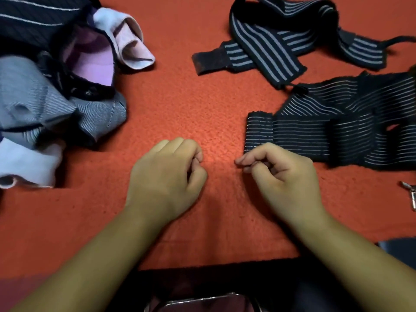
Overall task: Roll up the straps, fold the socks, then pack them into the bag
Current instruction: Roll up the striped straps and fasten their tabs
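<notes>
Two dark striped elastic straps lie unrolled on the red cloth at the right. The wide strap is nearer; the narrower strap with bold grey stripes lies behind it. A heap of socks sits at the left: a pink sock, a grey ribbed sock, a white sock. My left hand rests on the cloth, fingers loosely curled, holding nothing. My right hand rests beside the wide strap's near left corner, fingers loosely curled, nothing gripped.
A dark striped fabric and a dark-rimmed piece with purple lining lie in the sock heap. A metal clip sits at the right edge. A dark object shows at lower right, beyond the cloth's near edge.
</notes>
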Demonstrator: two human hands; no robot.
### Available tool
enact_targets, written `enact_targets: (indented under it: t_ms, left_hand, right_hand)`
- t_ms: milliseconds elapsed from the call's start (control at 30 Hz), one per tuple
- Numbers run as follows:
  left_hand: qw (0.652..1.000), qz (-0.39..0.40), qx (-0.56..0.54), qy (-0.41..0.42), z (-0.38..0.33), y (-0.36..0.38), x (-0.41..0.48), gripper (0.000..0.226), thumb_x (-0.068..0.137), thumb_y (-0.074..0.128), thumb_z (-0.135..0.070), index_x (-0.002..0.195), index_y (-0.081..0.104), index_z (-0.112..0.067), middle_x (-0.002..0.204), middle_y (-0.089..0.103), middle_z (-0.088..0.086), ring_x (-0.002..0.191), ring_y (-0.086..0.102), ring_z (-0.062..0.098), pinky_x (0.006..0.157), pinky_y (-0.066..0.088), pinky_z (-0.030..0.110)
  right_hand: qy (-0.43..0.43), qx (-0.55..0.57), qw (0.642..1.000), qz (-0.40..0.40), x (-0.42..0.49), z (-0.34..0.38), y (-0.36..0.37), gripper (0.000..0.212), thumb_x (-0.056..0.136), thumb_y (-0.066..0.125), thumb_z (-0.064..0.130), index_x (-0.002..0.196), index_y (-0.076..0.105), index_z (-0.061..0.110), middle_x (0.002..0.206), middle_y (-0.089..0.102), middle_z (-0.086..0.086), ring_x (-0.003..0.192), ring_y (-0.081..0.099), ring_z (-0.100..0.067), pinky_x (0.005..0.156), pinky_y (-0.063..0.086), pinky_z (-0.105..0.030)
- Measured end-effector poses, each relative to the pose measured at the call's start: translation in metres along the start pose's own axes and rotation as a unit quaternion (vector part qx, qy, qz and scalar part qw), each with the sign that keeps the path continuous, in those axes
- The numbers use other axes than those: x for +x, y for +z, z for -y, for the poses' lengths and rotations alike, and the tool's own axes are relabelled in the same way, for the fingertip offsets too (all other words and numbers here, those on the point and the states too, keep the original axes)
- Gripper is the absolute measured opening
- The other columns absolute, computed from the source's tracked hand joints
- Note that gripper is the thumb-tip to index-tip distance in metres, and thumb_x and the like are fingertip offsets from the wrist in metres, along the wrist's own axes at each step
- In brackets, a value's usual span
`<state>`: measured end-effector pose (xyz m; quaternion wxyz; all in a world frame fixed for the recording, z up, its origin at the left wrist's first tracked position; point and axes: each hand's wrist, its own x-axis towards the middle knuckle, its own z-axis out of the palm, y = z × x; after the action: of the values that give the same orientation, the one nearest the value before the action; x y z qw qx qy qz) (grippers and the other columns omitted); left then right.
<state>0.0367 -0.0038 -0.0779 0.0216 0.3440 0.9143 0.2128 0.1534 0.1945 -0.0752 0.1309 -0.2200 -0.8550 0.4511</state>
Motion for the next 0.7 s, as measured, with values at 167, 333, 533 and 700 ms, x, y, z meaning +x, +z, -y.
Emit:
enact_targets:
  t_ms: [167, 333, 533, 700]
  left_hand:
    - [1.000, -0.018, 0.006, 0.021, 0.004, 0.006, -0.002, 0.010, 0.088, 0.052, -0.034, 0.096, 0.057, -0.029, 0.086, 0.057, -0.011, 0.085, 0.055, 0.020, 0.070, 0.043, 0.040]
    - [0.998, -0.044, 0.006, 0.051, 0.008, 0.011, -0.005, 0.013, 0.090, 0.045, -0.036, 0.098, 0.054, -0.031, 0.091, 0.059, -0.011, 0.091, 0.056, 0.022, 0.073, 0.046, 0.040]
    - [0.995, -0.056, 0.004, 0.077, 0.013, 0.016, -0.009, 0.011, 0.092, 0.052, -0.028, 0.102, 0.057, -0.027, 0.093, 0.060, -0.006, 0.092, 0.058, 0.028, 0.080, 0.047, 0.042]
    - [0.997, -0.056, 0.040, 0.048, 0.001, 0.014, -0.014, 0.021, 0.087, 0.040, -0.036, 0.102, 0.053, -0.029, 0.104, 0.065, 0.002, 0.098, 0.058, 0.034, 0.089, 0.051, 0.047]
  right_hand:
    - [-0.012, -0.003, 1.000, -0.006, -0.003, -0.001, 0.002, 0.023, 0.087, 0.063, 0.016, 0.086, 0.075, 0.035, 0.090, 0.079, 0.017, 0.079, 0.075, -0.013, 0.079, 0.060, -0.047]
    - [-0.054, -0.036, 0.998, -0.019, -0.007, -0.001, 0.005, 0.026, 0.082, 0.061, 0.014, 0.084, 0.074, 0.036, 0.090, 0.078, 0.020, 0.084, 0.075, -0.008, 0.089, 0.059, -0.045]
    - [-0.091, -0.070, 0.993, -0.030, -0.010, 0.001, 0.006, 0.023, 0.079, 0.057, 0.020, 0.082, 0.074, 0.035, 0.084, 0.077, 0.022, 0.086, 0.073, 0.000, 0.096, 0.056, -0.038]
    - [-0.090, -0.071, 0.993, -0.032, -0.015, 0.008, 0.003, 0.024, 0.082, 0.059, 0.016, 0.079, 0.077, 0.031, 0.075, 0.076, 0.021, 0.083, 0.071, 0.006, 0.097, 0.055, -0.032]
